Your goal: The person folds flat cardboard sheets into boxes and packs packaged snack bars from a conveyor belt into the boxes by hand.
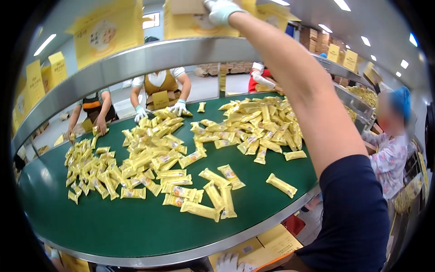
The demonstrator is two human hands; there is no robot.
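Note:
My right arm reaches up across the view. The gloved right hand is closed on the upper edge of a yellow carton on the raised metal shelf; the fingertips are partly cut off by the frame. At the bottom edge my left hand, in a white glove, has its fingers apart against a second yellow carton below the table rim. Between the hands, yellow wrapped snack bars lie loose on the green table surface. One bar lies apart toward the right.
The curved metal shelf spans the table and carries more yellow cartons. Co-workers' gloved hands and bare hands are at the far bar piles. A person in a blue cap stands at the right.

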